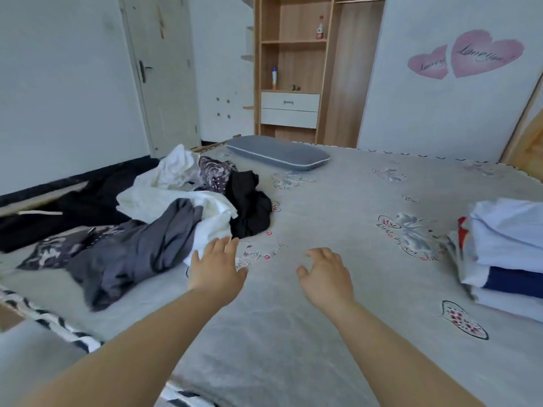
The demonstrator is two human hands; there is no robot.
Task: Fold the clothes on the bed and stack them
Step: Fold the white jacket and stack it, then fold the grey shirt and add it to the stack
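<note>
1. Left hand (216, 267) and right hand (326, 276) are held spread, nothing gripped
2. Unfolded clothes (152, 218) are heaped left on the bed (338, 201), folded stack (508, 254) right
3. Several tangled pieces could get dragged along if one's yanked

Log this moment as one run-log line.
left hand: open, reaching for white crumpled garment | right hand: open, over grey floral bedsheet | folded stack: right side

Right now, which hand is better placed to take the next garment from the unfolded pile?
Left, probably. The left hand reaches with its fingertips at the white garment at the pile's edge; the right hand hovers over bare bedsheet, farther away.
</note>
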